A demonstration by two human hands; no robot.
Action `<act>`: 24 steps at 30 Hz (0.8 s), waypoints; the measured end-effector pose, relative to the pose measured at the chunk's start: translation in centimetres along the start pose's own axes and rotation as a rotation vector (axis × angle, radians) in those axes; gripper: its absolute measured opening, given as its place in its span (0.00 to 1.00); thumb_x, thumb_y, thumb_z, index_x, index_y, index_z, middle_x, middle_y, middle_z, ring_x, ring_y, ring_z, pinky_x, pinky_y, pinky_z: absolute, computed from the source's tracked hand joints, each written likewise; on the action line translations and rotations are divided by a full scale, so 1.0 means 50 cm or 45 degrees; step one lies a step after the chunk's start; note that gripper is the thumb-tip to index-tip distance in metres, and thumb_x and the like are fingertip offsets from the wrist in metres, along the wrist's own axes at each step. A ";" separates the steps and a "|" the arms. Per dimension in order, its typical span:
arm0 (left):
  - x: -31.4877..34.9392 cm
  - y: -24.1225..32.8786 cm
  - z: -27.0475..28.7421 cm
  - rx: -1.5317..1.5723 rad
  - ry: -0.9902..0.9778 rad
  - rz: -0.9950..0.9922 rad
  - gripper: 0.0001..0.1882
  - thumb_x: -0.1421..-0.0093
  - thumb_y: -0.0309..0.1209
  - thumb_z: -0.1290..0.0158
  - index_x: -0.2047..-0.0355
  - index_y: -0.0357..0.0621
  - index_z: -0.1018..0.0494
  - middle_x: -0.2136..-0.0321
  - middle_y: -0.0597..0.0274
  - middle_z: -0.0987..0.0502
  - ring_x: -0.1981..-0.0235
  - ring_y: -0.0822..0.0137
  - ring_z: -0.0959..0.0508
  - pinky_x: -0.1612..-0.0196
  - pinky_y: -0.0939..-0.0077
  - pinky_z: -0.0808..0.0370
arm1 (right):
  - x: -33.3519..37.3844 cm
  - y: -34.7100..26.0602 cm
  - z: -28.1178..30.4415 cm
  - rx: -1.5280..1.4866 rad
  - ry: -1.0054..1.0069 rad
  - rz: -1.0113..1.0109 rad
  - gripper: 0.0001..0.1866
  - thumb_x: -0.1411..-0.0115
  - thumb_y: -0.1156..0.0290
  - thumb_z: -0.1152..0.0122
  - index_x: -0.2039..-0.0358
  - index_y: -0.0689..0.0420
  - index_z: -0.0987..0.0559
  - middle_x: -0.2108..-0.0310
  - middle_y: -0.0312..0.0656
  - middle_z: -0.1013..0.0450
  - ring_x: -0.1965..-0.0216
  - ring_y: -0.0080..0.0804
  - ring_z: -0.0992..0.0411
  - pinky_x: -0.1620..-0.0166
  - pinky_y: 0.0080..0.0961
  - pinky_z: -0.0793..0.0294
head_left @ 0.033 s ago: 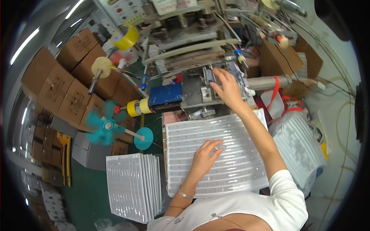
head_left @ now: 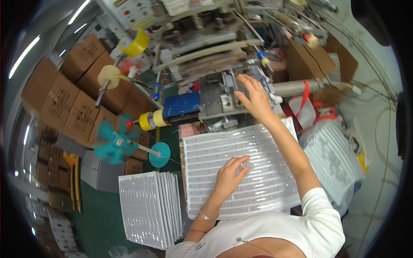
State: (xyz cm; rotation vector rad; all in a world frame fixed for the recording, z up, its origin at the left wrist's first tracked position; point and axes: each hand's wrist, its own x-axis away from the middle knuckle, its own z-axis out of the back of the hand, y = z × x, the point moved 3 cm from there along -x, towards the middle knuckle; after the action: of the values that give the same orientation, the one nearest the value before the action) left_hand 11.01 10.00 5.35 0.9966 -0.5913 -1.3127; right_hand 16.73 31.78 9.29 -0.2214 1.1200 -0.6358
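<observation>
A small clear piece (head_left: pixel 246 164) is pinched in the grip of the left hand (head_left: pixel 228 176), between thumb and fingertips, just above the ribbed white tray (head_left: pixel 241 172) that lies on the surface directly before the person. The right hand (head_left: pixel 254 98) is stretched beyond the tray's far edge, its fingers spread and laid flat on the grey metal fixture (head_left: pixel 219 101) of the machine; nothing can be seen clamped in that grip. Against the earlier frame no difference can be made out: both hands and the tray are placed as before. The tray's rows are lined with shallow pockets; their contents are too small to tell. To the left of the tray a fanned stack of similar white trays (head_left: pixel 150 208) is stood on edge. To the tray's right more trays are bagged in clear plastic (head_left: pixel 333 159).
</observation>
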 end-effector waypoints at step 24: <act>0.161 0.040 -0.256 -0.453 -0.870 -0.360 0.17 0.56 0.22 0.49 0.62 0.38 0.35 0.71 0.54 0.30 0.68 0.58 0.28 0.70 0.69 0.29 | 0.488 0.133 0.508 -0.218 0.424 -1.102 0.12 0.41 0.70 0.44 0.58 0.61 0.25 0.59 0.37 0.27 0.61 0.21 0.30 0.55 0.18 0.32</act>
State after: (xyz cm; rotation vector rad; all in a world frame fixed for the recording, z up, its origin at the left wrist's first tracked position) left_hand 24.35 5.50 -0.49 0.3258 -0.7043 -1.9508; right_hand 48.57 19.35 -1.49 -0.7938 1.3909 -1.3784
